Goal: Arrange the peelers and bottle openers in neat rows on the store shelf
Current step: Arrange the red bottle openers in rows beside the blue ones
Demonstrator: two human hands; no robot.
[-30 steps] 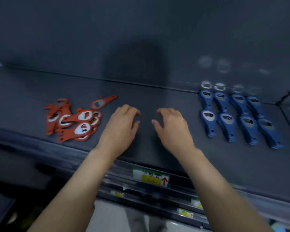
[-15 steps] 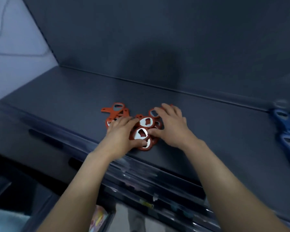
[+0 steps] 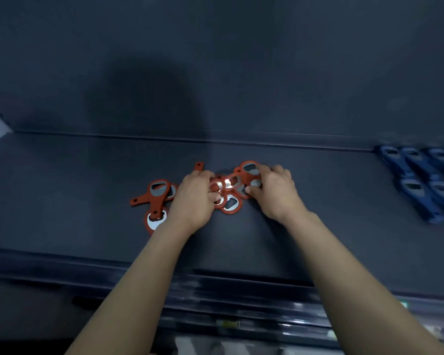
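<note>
Left hand [image 3: 195, 198] and right hand [image 3: 274, 190] both grip the heap of red plastic bottle openers with metal centres [image 3: 231, 204], fingers and thumbs curled, mid dark grey shelf [image 3: 62, 201]. Blue plastic tools [image 3: 418, 187] lie in rows at 3 o'clock, well apart.

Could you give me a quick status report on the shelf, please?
Left hand and right hand both grip the red openers. Pile jumbled on the shelf, no rows yet. Blue tools lined up far right. Nothing seen in the way.

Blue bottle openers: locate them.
Head view: blue bottle openers lie in rows at the shelf's far right, by the back wall, beyond the right hand.
</note>
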